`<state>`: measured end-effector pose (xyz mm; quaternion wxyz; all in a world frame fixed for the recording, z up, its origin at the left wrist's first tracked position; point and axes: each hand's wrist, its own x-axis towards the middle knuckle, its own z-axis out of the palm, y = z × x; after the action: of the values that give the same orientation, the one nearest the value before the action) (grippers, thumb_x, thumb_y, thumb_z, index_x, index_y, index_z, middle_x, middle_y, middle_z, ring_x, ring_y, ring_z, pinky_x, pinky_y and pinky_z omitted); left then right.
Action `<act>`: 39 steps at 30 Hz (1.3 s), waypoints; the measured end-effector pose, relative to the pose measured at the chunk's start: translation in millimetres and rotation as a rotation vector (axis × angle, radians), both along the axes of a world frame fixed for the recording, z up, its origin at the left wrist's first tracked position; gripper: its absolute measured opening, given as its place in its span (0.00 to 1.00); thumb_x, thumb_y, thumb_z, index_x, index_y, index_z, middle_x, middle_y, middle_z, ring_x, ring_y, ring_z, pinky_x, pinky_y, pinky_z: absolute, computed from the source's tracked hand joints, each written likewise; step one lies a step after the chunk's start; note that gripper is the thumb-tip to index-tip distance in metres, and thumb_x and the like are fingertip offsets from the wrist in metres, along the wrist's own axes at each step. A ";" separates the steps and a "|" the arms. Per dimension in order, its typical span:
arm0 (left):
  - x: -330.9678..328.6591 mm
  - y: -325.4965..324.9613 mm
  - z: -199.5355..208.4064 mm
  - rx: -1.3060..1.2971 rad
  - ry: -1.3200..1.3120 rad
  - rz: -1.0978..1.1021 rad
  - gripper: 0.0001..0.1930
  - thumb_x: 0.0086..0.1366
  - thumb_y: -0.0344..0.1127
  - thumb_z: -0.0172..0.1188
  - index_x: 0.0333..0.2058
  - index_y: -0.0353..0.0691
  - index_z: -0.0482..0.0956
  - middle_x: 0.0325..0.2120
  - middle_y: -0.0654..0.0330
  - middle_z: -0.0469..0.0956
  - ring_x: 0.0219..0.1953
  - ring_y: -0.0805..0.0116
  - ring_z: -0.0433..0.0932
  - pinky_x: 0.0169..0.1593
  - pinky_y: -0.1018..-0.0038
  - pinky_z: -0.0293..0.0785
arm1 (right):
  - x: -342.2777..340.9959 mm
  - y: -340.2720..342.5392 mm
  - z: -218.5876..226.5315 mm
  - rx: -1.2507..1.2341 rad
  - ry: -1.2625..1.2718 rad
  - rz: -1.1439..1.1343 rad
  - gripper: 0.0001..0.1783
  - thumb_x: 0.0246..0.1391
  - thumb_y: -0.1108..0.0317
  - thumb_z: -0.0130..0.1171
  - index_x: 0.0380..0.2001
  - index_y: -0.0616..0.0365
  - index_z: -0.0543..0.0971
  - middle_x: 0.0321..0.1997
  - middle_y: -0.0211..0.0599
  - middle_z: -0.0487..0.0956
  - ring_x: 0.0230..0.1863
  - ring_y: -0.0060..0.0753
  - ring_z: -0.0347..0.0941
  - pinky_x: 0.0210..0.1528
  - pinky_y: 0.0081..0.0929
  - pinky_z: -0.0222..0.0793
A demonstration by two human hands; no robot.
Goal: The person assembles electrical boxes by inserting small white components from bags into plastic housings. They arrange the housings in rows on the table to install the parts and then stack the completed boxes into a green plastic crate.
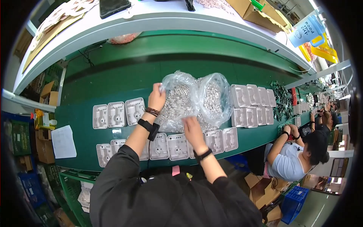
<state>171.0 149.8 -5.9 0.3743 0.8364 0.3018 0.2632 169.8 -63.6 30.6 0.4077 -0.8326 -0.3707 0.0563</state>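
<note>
Two clear plastic bags of small silvery metal parts lie side by side on the green workbench [132, 79]. My left hand [157, 98] is closed on the left rim of the left plastic bag [177, 96]. At that bag's near edge is my right hand [193, 130], its fingers close together on the plastic and their tips slightly blurred. The right plastic bag [212, 99] touches the left one, with its mouth spread wide. Below my hands runs a row of grey molded housings [178, 146], partly covered by my forearms.
More grey housings stand at left [116, 114] and right [252, 95]. A pile of dark parts [281, 100] lies farther right, near a seated co-worker [293, 155]. A white shelf [151, 24] spans the far side. A paper sheet [63, 142] lies at the left end.
</note>
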 end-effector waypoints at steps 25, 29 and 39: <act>-127.8 -57.2 48.6 -0.367 -0.264 -0.079 0.15 0.58 0.26 0.51 0.44 0.36 0.64 0.35 0.60 0.69 0.32 0.75 0.70 0.38 0.79 0.67 | 95.7 110.9 -83.7 -0.007 -0.273 -0.057 0.12 0.52 0.70 0.46 0.40 0.61 0.66 0.35 0.51 0.70 0.29 0.47 0.71 0.35 0.40 0.66; -142.0 -61.9 57.1 -0.483 -0.338 -0.084 0.11 0.58 0.26 0.49 0.41 0.36 0.65 0.32 0.61 0.71 0.32 0.75 0.70 0.38 0.79 0.66 | 104.9 119.7 -89.4 0.098 0.178 -0.133 0.11 0.52 0.68 0.46 0.38 0.62 0.68 0.34 0.49 0.73 0.34 0.51 0.70 0.37 0.39 0.66; -132.7 -46.5 58.4 -1.233 -0.700 0.040 0.06 0.61 0.29 0.47 0.37 0.39 0.68 0.29 0.62 0.71 0.30 0.72 0.70 0.37 0.77 0.67 | 82.8 119.2 -70.4 0.373 0.491 -0.350 0.09 0.57 0.67 0.42 0.36 0.61 0.69 0.29 0.37 0.73 0.29 0.28 0.70 0.34 0.23 0.66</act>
<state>38.3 103.3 52.4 0.8498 0.3326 0.2731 0.3045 252.6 55.5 -39.8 0.6331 -0.7563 -0.1175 0.1155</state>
